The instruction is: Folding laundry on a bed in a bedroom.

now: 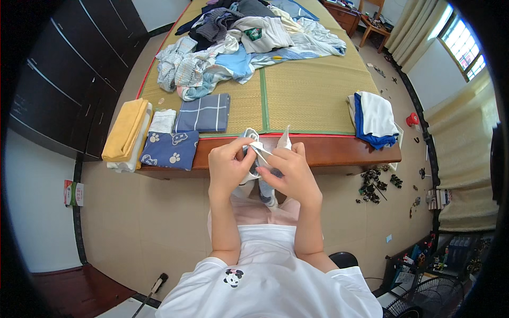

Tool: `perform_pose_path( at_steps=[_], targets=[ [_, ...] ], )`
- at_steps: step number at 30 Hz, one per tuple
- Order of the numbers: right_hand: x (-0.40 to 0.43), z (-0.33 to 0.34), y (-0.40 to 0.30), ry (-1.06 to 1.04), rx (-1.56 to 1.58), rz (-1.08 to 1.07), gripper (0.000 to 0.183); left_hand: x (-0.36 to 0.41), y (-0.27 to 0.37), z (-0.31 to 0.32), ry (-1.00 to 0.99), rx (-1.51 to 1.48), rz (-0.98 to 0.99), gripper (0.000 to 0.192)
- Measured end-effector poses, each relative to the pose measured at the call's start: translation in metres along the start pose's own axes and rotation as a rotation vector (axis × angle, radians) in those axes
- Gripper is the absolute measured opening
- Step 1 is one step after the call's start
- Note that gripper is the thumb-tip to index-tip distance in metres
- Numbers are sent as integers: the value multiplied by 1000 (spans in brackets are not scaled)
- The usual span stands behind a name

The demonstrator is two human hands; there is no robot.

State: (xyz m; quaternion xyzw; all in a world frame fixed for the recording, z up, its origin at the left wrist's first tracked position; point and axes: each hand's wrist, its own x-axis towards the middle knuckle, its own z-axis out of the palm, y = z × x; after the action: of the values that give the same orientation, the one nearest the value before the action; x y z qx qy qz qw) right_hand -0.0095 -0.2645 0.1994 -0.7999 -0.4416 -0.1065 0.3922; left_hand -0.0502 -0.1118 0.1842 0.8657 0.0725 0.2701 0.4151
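Both hands grip a small white and grey-blue fabric item (254, 175), which looks like a sock or a pair of them. My left hand (230, 165) pinches its upper edge between thumb and fingers. On the other side, my right hand (292, 169) grasps the cloth, and a white pointed end sticks up behind its fingers. Part of the fabric hangs below the hands, over my lap. The hands are held in front of the bed's wooden edge (330, 149). Fingers hide much of the item's shape.
A woven mat (314, 91) covers the bed, with a heap of loose clothes (254, 35) at the back. Folded yellow cloth (127, 127), a blue paw-print cloth (171, 150) and a checked cloth (203, 113) lie left. A white-and-blue folded stack (375, 115) sits right. Toy pieces (372, 185) litter the floor.
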Motion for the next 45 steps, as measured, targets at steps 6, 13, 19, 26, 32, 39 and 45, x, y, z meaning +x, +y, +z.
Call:
perform_pose_path(
  at_steps=[6,13,19,26,32,39,45],
  targets=[
    [-1,-1,8,-24,-19,-19,24,3,1,-1,285,26,105,14],
    [-3,2,13,-73,44,-27,25,-3,-9,-18,601,-70,74,11],
    [-7,24,28,-242,86,53,22,-3,-18,-27,906,-256,79,11],
    [-20,54,58,-445,98,167,16,-5,-34,-38,898,-166,60,13],
    [-27,53,78,-518,16,278,16,-4,-38,-49,988,-214,27,14],
    [-39,45,101,-586,95,456,14,-6,-41,-57,1061,-260,-7,12],
    [-47,43,114,-596,74,615,17,-7,-44,-59,1098,-290,11,13]
  ],
)
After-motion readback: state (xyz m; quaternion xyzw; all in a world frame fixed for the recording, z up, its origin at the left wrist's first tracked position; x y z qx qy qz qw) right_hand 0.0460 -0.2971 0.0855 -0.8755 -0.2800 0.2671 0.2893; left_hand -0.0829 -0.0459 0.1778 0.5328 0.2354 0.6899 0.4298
